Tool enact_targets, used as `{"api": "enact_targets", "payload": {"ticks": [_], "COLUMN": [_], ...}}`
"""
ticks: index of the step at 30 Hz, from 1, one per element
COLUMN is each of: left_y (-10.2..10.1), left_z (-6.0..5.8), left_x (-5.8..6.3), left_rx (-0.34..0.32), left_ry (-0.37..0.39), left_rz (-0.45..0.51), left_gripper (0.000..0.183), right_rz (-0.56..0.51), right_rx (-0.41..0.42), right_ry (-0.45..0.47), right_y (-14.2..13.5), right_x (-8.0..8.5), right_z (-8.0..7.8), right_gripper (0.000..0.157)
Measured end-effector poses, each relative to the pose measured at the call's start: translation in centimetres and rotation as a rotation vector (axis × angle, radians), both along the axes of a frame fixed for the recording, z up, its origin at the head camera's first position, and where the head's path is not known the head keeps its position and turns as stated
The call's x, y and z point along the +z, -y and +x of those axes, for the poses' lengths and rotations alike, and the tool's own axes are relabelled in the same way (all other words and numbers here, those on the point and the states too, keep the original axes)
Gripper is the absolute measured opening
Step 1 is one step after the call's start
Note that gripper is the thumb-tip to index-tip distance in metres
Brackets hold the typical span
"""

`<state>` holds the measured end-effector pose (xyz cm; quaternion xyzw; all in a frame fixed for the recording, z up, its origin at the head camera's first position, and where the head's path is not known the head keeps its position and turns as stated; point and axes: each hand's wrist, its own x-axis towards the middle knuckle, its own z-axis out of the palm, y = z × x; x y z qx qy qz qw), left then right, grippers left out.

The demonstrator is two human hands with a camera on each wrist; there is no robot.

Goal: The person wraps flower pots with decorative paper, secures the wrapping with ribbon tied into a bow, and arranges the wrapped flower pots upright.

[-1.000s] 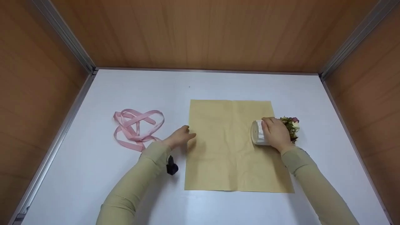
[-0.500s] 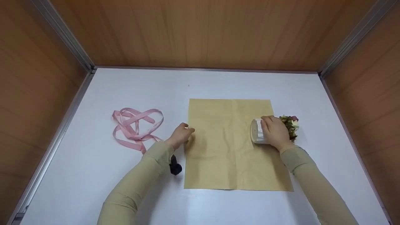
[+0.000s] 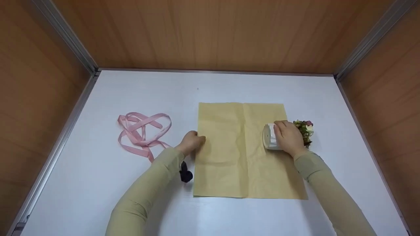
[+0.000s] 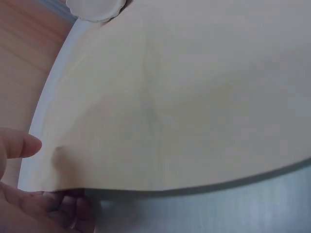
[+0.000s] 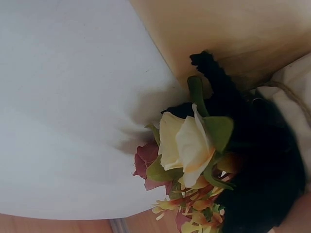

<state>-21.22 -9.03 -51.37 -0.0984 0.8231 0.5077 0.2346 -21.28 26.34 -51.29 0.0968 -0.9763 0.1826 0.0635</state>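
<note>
A sheet of tan wrapping paper (image 3: 223, 150) lies on the white table with a crease down its middle. At its left edge my left hand (image 3: 191, 142) holds the paper, fingers beneath and thumb above. The left wrist view shows the fingers (image 4: 68, 208) going under the slightly raised edge, with the thumb (image 4: 22, 144) over it. My right hand (image 3: 290, 138) grips a white flower pot (image 3: 270, 137) lying on its side across the paper's right part. Its cream rose (image 5: 187, 143), dark pink flower (image 5: 146, 159) and greenery point right, past the paper's edge.
A loose tangle of pink ribbon (image 3: 142, 126) lies to the left on the table (image 3: 157, 91). The black wrist device (image 3: 186, 175) hangs below the left wrist. Wooden panels (image 3: 210, 36) with metal rails enclose the back and sides.
My left hand has shifted slightly right and taken the paper's left edge. The paper's left half has lifted a little along the crease. The right hand and pot stay in place.
</note>
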Motion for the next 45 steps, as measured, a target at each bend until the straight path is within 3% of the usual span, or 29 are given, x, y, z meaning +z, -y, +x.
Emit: {"api": "enact_targets", "payload": {"ticks": [3, 7, 10, 18, 22, 27, 34, 45], "left_y": [0.3, 0.4, 0.4, 0.3, -0.1, -1.0, -2.8, -7.6], "left_z": [-0.1, -0.4, -0.7, -0.9, -1.0, -0.9, -0.8, -0.3], "left_x": [0.2, 0.8, 1.3, 3.1, 4.0, 5.0, 5.3, 5.6], "left_rx": [0.012, 0.023, -0.003, -0.194, -0.223, -0.224, -0.188, -0.156], "left_ry": [-0.032, -0.062, -0.051, 0.038, 0.028, -0.011, -0.043, -0.037], "left_rz": [0.014, 0.100, 0.187, 0.336, 0.402, 0.551, 0.736, 0.961], "left_gripper": [0.040, 0.017, 0.016, 0.021, 0.022, 0.022, 0.024, 0.033], "right_rz": [0.005, 0.017, 0.017, 0.020, 0.003, -0.008, -0.010, -0.083], "right_rx": [-0.003, -0.004, 0.002, 0.025, 0.037, 0.035, 0.036, 0.023], "right_ry": [0.008, 0.016, 0.015, 0.011, 0.010, 0.010, 0.018, 0.077], "right_y": [0.0, -0.1, -0.1, -0.2, -0.2, -0.4, -0.3, -0.5], "right_x": [0.0, 0.0, 0.0, 0.1, 0.1, 0.1, 0.3, 0.5], "right_z": [-0.1, -0.1, -0.1, -0.1, -0.1, -0.1, -0.1, 0.0], "right_gripper": [0.041, 0.041, 0.041, 0.041, 0.041, 0.041, 0.042, 0.044]}}
